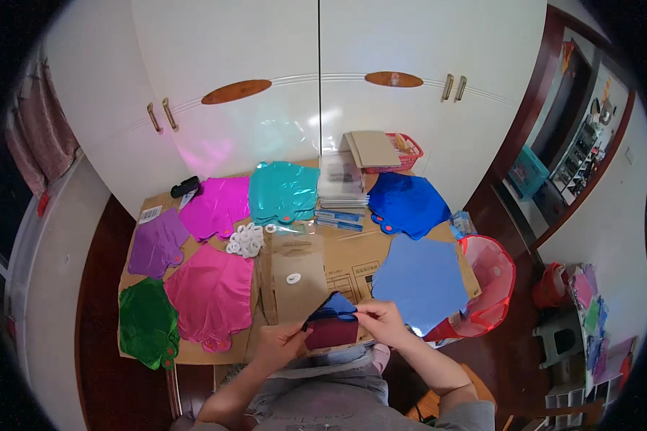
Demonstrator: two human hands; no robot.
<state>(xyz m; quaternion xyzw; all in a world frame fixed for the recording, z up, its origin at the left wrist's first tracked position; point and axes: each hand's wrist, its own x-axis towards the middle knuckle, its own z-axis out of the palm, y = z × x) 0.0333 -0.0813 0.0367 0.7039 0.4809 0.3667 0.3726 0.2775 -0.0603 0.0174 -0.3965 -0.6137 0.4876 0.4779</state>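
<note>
- Left hand (280, 343): low centre of view, just above person's lap. Grip pinched shut on the left edge of a brown paper envelope (300, 287), near its lower corner.
- Right hand (382, 321): just right of left hand, fingers closed on the blue foil piece (340, 307), thumb + forefinger nipping its right end.
- Blue foil piece: sits betw. the two hands, poking out of the envelope's lower right corner; touches right grip, apart from left grip by a short gap.
- Dark red foil piece (332, 334): directly under the blue one, betw. both hands; can't tell which hand bears it.
- Envelope: tilted, upper part lies over the desk (352, 266), small white ring on its face.
- Desk is covered w/ flat cardboard. Foil balloons spread on it:
  - green balloon (148, 323) far left, near edge
  - pink balloon (212, 294) beside it, just left of envelope
  - purple balloon (158, 243) above the green
  - magenta balloon (217, 207) further back
  - teal balloon (283, 191) back centre
  - dark blue balloon (408, 204) back right
  - light blue balloon (423, 281) front right, just beside right hand
- White rings pile (246, 239): betw. magenta + pink balloons, well apart from both hands.
- Stack of clear packets (341, 188): back centre, betw. teal + dark blue.
- Red bin (492, 280): on floor at desk's right edge, partly under light blue balloon.
</note>
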